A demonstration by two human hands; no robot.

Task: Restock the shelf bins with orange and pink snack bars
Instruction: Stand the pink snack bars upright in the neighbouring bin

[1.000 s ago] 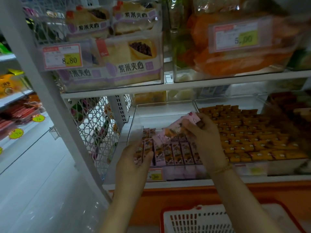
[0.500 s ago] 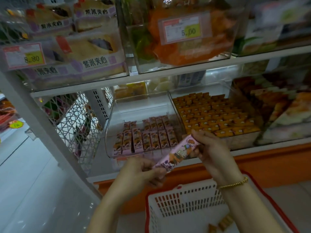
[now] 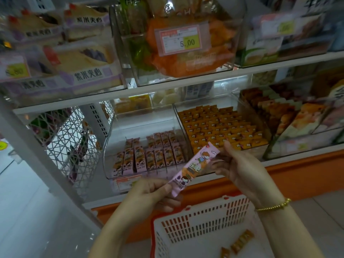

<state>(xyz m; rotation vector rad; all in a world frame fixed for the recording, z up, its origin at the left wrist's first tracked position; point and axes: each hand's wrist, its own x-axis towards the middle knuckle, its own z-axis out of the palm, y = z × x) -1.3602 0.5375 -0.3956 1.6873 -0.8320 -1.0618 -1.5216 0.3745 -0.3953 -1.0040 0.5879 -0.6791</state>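
My left hand [image 3: 149,194] pinches low end of pink bar [image 3: 193,167], right hand [image 3: 240,166] grips top. Stand upright, seat behind pink rows in left bin [image 3: 141,127].

Price tag [image 3: 181,40] on the clear upper bin [image 3: 128,58] at 12 o'clock reads 5.00. Bread packs [image 3: 89,75] at 10 o'clock carry 紫米夹心 on their purple bands. The lower shelf tag [image 3: 126,183] at 7 o'clock shows only a leading 9, and the print on the held pink bar [image 3: 193,168] is too blurred to read.
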